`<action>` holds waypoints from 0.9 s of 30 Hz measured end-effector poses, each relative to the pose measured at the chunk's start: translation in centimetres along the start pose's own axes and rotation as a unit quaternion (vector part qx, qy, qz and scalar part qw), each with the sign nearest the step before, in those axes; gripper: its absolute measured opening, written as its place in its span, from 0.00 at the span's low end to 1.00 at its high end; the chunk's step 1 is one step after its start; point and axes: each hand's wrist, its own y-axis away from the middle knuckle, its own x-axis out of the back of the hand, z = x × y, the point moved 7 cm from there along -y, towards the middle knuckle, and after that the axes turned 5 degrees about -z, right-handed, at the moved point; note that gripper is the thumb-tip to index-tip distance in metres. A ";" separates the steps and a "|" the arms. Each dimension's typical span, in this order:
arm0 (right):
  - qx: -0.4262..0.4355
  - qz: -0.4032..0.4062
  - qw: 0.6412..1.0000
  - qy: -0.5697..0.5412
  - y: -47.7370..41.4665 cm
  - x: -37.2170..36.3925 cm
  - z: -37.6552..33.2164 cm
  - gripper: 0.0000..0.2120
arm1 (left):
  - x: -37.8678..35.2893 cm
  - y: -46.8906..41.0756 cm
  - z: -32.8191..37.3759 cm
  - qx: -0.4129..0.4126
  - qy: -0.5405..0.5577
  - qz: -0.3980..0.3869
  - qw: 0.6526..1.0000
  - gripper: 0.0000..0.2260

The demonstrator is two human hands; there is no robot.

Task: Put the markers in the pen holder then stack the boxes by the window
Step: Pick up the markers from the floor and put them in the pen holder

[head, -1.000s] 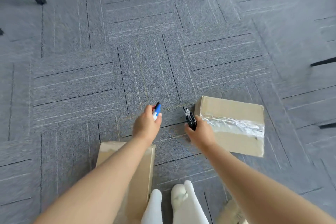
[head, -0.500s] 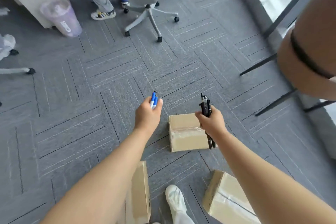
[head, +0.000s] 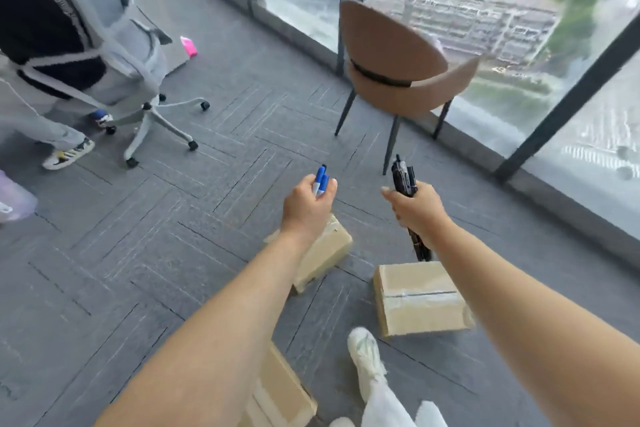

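Observation:
My left hand (head: 306,206) is closed around blue-capped markers (head: 320,180), their caps sticking up past my fingers. My right hand (head: 417,210) grips a bunch of black markers (head: 403,175), whose lower ends poke out below my fist. Three taped cardboard boxes lie on the grey carpet below my arms: one under my left wrist (head: 325,251), one under my right forearm (head: 420,298), one at the bottom edge beneath my left arm (head: 280,392). No pen holder is in view.
A tan chair (head: 391,62) on thin black legs stands by the floor-to-ceiling window (head: 485,10). A person sits in a white rolling office chair (head: 138,80) at the far left. My white shoe (head: 365,357) is on the carpet between the boxes.
The view has risen from the floor to the window and tan chair. Both hands lifted with their markers still held. The boxes now lie lower in view.

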 end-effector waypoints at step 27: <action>-0.079 0.504 0.846 -0.157 55.1 57.0 33.5 0.16 | -55.1 47.6 42.8 -0.378 -0.038 -0.451 0.808 0.16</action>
